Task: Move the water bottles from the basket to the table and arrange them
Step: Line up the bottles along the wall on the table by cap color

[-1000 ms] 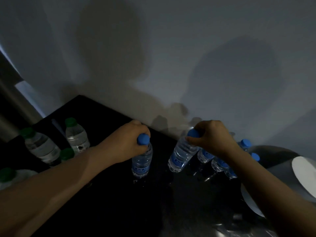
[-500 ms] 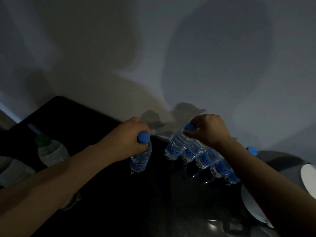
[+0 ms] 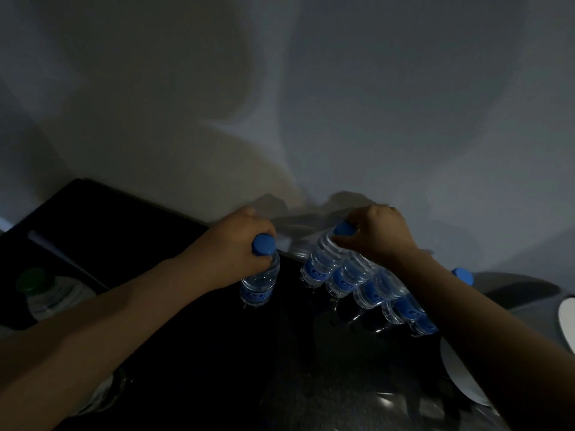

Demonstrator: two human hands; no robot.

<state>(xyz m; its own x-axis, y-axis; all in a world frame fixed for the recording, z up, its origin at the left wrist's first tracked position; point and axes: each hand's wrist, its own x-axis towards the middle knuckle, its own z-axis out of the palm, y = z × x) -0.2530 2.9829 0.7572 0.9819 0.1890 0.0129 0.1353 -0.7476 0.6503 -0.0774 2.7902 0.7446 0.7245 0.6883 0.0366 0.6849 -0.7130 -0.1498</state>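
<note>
My left hand (image 3: 236,247) grips the neck of a blue-capped water bottle (image 3: 259,279) that stands on the black table (image 3: 202,353). To its right my right hand (image 3: 378,234) holds the top of another blue-capped bottle (image 3: 320,262), the leftmost of a row of several blue-labelled bottles (image 3: 376,290) running right along the table's back edge. My right forearm hides most of that row's tops; one blue cap (image 3: 463,275) shows beyond the arm. No basket is visible.
A green-capped bottle (image 3: 46,290) stands at the far left of the table. A white rounded object (image 3: 460,377) lies at the right edge. The grey wall (image 3: 311,104) rises directly behind the table.
Both bottles have been carried back toward the wall. The right-hand bottle now stands closed up against the row. The view has swung right, so the green-capped bottles slid out at the left.
</note>
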